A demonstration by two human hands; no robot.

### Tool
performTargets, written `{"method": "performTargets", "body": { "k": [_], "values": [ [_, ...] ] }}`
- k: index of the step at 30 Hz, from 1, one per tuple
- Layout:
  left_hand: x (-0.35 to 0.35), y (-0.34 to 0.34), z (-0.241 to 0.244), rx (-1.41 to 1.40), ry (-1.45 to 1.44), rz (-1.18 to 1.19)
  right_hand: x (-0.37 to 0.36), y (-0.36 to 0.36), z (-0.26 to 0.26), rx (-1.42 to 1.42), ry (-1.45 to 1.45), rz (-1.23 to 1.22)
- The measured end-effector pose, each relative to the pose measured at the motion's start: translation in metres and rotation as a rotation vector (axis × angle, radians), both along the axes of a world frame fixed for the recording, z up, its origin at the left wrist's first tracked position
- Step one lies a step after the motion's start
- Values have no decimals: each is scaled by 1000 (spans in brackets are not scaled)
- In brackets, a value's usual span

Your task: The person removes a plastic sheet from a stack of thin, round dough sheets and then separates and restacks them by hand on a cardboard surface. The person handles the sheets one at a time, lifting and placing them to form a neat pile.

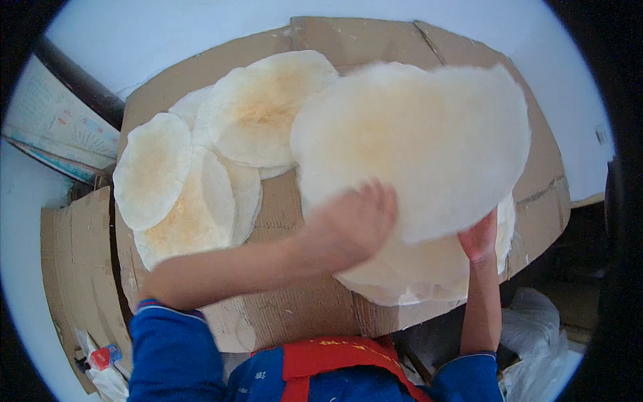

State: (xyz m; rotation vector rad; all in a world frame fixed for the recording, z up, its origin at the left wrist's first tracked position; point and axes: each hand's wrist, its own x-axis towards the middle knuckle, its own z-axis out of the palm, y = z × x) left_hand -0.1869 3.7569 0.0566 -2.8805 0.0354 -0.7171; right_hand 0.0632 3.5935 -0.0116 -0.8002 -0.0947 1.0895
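Observation:
My right hand [479,238] is at the near right edge of a large, thin round flatbread [452,135] and holds it up, its fingers hidden beneath. Pale and slightly blurred, this sheet hangs over other flatbreads [417,276] on the right side of the cardboard. My left hand [359,218], smeared by motion, reaches across in front of the sheet's lower left part. Whether it touches the bread cannot be made out. Farther left, overlapping flatbreads with browned middles lie flat, among them a far one [271,110] and a smaller-looking one [152,171].
Cardboard sheets [321,311] cover the work surface, with a white wall [201,25] behind. Another cardboard piece [80,251] stands at the left, near a red and blue object [104,357]. Clear plastic sheeting [532,331] lies below the right edge.

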Motion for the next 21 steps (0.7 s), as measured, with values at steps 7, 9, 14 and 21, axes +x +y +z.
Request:
{"method": "performTargets", "body": {
  "k": [7, 9, 14, 21],
  "values": [
    [14, 16, -85, -1094, 286, 143, 71, -105, -19, -186, -351, -205],
    [-8, 112, -108, -1189, -145, 627, 50, -93, -15, -609, -962, -530],
    [-113, 311, -175, -952, -158, 1534, -30, -22, -1, -717, -1824, -139],
    [-113, 352, -171, -1412, -232, 1520, -43, 6, -34, -766, -2090, 69]
  ]
}}
